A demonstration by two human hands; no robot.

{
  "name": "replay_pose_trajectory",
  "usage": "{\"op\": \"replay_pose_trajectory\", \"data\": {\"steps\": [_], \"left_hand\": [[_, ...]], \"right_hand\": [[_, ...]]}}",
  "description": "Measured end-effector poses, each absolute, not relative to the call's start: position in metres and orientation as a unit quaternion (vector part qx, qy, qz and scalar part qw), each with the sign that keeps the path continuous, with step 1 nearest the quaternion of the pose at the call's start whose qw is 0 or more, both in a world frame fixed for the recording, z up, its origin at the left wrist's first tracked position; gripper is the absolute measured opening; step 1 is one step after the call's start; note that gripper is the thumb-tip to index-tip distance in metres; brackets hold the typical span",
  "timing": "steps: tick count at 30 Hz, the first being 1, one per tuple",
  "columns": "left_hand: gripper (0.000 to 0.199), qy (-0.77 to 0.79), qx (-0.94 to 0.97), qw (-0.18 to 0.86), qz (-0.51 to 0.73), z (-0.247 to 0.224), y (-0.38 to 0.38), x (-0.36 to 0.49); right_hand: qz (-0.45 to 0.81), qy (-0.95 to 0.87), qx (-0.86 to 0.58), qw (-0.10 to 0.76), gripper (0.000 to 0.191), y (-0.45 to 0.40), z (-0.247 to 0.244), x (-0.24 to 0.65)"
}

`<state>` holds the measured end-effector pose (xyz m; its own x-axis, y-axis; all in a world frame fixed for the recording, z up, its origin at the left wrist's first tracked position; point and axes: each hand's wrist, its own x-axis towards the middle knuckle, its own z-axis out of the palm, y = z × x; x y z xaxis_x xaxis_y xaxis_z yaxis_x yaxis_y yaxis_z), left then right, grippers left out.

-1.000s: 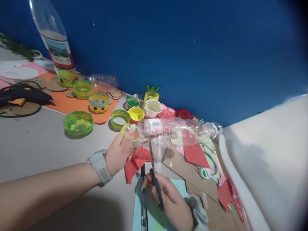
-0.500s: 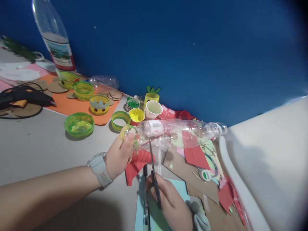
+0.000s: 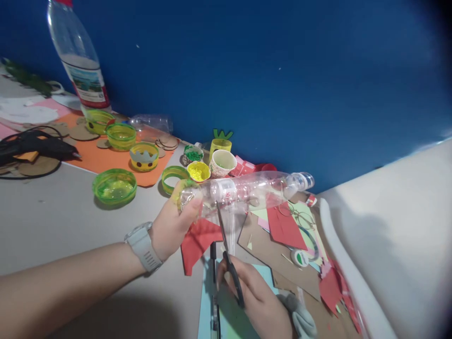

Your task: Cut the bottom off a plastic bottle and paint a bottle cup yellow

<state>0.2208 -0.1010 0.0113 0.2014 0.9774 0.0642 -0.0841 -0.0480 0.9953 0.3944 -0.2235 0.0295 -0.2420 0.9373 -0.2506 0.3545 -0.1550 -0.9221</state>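
Observation:
My left hand (image 3: 176, 223), with a pale watch on its wrist, is closed round the base end of a clear plastic bottle (image 3: 261, 186). The bottle lies sideways in the air, its neck pointing right and a small label round its body. My right hand (image 3: 250, 294) grips black-handled scissors (image 3: 229, 256), fingers in the loops. The blades point up and reach the lower side of the bottle near the label. Whether they cut into the plastic, I cannot tell.
Green-and-yellow bottle-base bowls (image 3: 115, 188) and an upright large bottle (image 3: 88, 80) are at left, near a black glue gun (image 3: 42, 148). Paper cups (image 3: 223, 163) stand behind my hands. Cardboard (image 3: 261, 240) and red paper scraps (image 3: 287, 228) lie at right, beside a white curved edge (image 3: 349, 268).
The bottle's neck end has swung a little left and the bottle has turned in my left hand. The scissors have shifted slightly with it, still at its lower side.

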Motion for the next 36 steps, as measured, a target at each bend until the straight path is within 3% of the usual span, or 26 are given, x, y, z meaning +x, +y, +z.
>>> {"op": "replay_pose_trajectory", "data": {"steps": [9,18,26,36], "left_hand": [[0.034,0.370,0.608,0.516,0.476,0.0173,-0.1006,0.2223],[0.039,0.378,0.609,0.514,0.471,0.0136,-0.0983,0.2205],[0.034,0.354,0.609,0.527,0.475,0.0165,-0.0976,0.2229],[0.037,0.337,0.596,0.563,0.462,0.0154,-0.1006,0.2220]], "right_hand": [[0.690,-0.431,-0.455,0.363,0.061,-0.2211,0.0207,0.3977],[0.723,-0.380,-0.436,0.378,0.062,-0.2261,0.0251,0.3995],[0.621,-0.489,-0.497,0.358,0.062,-0.2252,0.0281,0.3936],[0.531,-0.584,-0.518,0.328,0.044,-0.2267,0.0204,0.3927]]}}
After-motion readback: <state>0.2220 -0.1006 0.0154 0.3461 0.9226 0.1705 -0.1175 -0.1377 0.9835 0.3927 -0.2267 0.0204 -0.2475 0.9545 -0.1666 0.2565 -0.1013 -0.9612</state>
